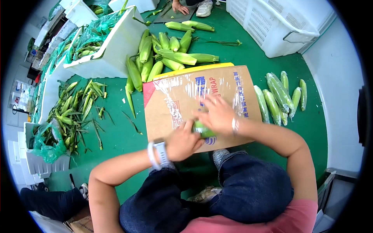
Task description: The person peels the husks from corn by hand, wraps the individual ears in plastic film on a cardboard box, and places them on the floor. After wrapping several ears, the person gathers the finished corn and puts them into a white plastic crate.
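A green ear of corn [203,129] lies near the front edge of a cardboard box [163,112], partly hidden by my hands. My left hand [183,141] is closed around its left end, thumb and fingers curled. Over its right side, my right hand [218,113] reaches with fingers spread and slightly blurred; the palm seems to touch the ear. Shiny clear plastic film [186,87] covers part of the box top, which has blue and red print.
Unwrapped corn ears [178,57] are piled beyond the box. Film-wrapped ears [278,99] lie on the green floor at right. Husks [70,112] and white foam bins [112,52] stand left. A white crate [272,29] is at back right. Another person's hand [180,7] shows at top.
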The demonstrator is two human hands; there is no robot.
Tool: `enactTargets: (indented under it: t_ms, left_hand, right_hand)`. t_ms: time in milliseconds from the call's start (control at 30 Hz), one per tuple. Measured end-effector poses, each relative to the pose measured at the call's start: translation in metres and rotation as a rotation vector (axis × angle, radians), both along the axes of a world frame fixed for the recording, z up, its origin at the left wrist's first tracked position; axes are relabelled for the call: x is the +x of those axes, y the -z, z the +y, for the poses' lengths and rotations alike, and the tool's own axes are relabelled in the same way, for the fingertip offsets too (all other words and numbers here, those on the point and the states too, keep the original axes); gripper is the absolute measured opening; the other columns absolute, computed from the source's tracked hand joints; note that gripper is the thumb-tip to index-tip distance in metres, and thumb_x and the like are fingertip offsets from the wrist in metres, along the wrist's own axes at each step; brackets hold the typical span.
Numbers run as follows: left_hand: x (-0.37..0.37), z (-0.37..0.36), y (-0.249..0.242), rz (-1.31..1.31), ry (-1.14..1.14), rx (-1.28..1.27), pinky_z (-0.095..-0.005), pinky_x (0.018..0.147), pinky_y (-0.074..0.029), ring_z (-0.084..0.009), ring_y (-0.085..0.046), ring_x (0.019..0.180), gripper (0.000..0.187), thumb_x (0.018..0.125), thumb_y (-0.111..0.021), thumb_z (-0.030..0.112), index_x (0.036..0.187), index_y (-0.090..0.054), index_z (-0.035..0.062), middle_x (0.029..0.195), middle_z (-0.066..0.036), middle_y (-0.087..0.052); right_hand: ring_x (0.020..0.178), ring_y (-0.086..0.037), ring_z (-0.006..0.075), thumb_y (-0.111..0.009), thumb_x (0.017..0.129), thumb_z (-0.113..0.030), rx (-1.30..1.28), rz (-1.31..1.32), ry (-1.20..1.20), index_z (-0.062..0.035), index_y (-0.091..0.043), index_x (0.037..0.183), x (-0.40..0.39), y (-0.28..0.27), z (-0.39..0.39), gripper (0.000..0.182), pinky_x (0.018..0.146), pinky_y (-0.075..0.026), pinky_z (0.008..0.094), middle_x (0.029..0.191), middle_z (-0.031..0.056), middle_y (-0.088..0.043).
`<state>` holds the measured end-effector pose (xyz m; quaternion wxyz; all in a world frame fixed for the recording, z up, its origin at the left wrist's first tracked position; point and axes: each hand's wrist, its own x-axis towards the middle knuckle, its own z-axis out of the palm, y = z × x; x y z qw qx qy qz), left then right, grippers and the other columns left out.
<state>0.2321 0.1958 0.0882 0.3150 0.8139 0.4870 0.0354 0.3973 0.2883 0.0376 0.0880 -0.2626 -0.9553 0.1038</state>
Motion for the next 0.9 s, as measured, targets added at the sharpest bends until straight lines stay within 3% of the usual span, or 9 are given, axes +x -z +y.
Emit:
enactTargets:
  t_ms: [67, 133, 300, 333, 400, 533, 600, 800, 900]
  left_hand:
    - [0.018, 0.017, -0.002, 0.317, -0.095, 0.072, -0.0411, 0.089, -0.038, -0.0343, -0.046, 0.099, 0.038, 0.08, -0.06, 0.033, 0.096, -0.055, -0.001, 0.108, -0.023, -0.042]
    - [0.03, 0.028, -0.001, 0.466, -0.039, 0.57, -0.0441, 0.088, -0.038, -0.037, -0.046, 0.1, 0.063, 0.074, -0.063, 0.041, 0.114, -0.046, -0.0045, 0.108, -0.025, -0.044]
    - [0.031, 0.091, 0.023, 0.587, -0.109, 0.437, -0.0448, 0.086, -0.041, -0.0383, -0.049, 0.1, 0.113, 0.047, -0.079, 0.051, 0.131, -0.026, -0.0043, 0.112, -0.026, -0.047]
    - [0.027, 0.111, 0.018, 0.472, -0.148, 0.273, -0.0415, 0.079, -0.045, -0.0366, -0.054, 0.093, 0.101, 0.046, -0.081, 0.044, 0.122, -0.035, -0.0048, 0.111, -0.024, -0.048]
    - [0.005, 0.149, 0.042, 0.194, -0.124, 0.416, -0.0406, 0.074, -0.048, -0.0361, -0.058, 0.084, 0.081, 0.049, -0.082, 0.034, 0.11, -0.044, -0.0044, 0.106, -0.023, -0.053]
    - [0.001, 0.154, 0.045, 0.064, -0.141, 0.251, -0.0404, 0.074, -0.048, -0.0351, -0.059, 0.081, 0.05, 0.055, -0.076, 0.02, 0.096, -0.054, -0.0013, 0.091, -0.021, -0.059]
    - [0.0, 0.126, 0.056, -0.104, 0.121, 0.243, -0.0394, 0.075, -0.048, -0.0349, -0.058, 0.084, 0.052, 0.053, -0.077, 0.019, 0.097, -0.056, 0.0016, 0.09, -0.019, -0.059]
    - [0.012, 0.032, 0.016, 0.218, 1.097, -0.677, -0.0397, 0.068, -0.045, -0.0331, -0.059, 0.078, 0.048, 0.044, -0.076, 0.03, 0.08, -0.063, 0.0015, 0.076, -0.017, -0.062]
    - [-0.027, 0.005, 0.031, -0.076, 0.865, -1.16, -0.0367, 0.078, -0.044, -0.028, -0.058, 0.089, 0.064, 0.055, -0.079, 0.028, 0.106, -0.054, -0.0017, 0.096, -0.018, -0.06]
  right_hand:
    - [0.123, -0.032, 0.0339, -0.05, 0.084, -0.032, 0.176, 0.001, 0.093, -0.0122, -0.051, 0.12, -0.022, 0.011, 0.043, 0.041, 0.098, -0.029, 0.0454, 0.134, 0.0162, -0.035]
    - [0.125, -0.03, 0.0316, -0.05, 0.084, -0.031, 0.204, -0.056, 0.196, -0.0119, -0.051, 0.119, -0.047, 0.014, 0.085, 0.04, 0.101, -0.026, 0.0452, 0.135, 0.0153, -0.032]
    - [0.092, -0.061, 0.027, -0.054, 0.08, -0.017, -0.107, -0.083, 0.552, -0.006, -0.062, 0.099, -0.06, -0.026, 0.158, 0.023, 0.079, -0.049, 0.0366, 0.099, 0.0145, -0.063]
    - [0.077, -0.065, 0.0289, -0.058, 0.074, -0.011, -0.052, -0.171, 0.452, -0.0035, -0.065, 0.09, -0.052, -0.023, 0.174, 0.019, 0.066, -0.052, 0.0342, 0.084, 0.0153, -0.066]
    - [0.086, -0.063, 0.0309, -0.061, 0.07, -0.009, -0.317, -0.687, 0.337, -0.0022, -0.067, 0.086, -0.05, -0.036, 0.181, 0.019, 0.073, -0.051, 0.0356, 0.096, 0.018, -0.063]
    - [0.096, -0.06, 0.0312, -0.06, 0.068, -0.005, -0.25, -0.436, 0.412, -0.0005, -0.065, 0.093, -0.041, -0.031, 0.161, 0.026, 0.079, -0.049, 0.0367, 0.102, 0.0196, -0.061]
    - [0.096, -0.06, 0.0323, -0.058, 0.07, -0.006, -0.291, -0.448, 0.408, 0.0002, -0.065, 0.092, -0.04, -0.015, 0.169, 0.024, 0.082, -0.048, 0.0362, 0.101, 0.0207, -0.061]
    - [0.09, -0.058, 0.0337, -0.057, 0.076, -0.012, -0.291, -0.228, 0.328, 0.001, -0.058, 0.089, -0.02, 0.021, 0.167, 0.019, 0.079, -0.045, 0.0406, 0.093, 0.0195, -0.061]
    - [0.094, -0.05, 0.0339, -0.057, 0.079, -0.015, -0.266, 0.003, 0.283, -0.0023, -0.05, 0.103, 0.0, 0.024, 0.138, 0.028, 0.084, -0.041, 0.0377, 0.095, 0.017, -0.051]
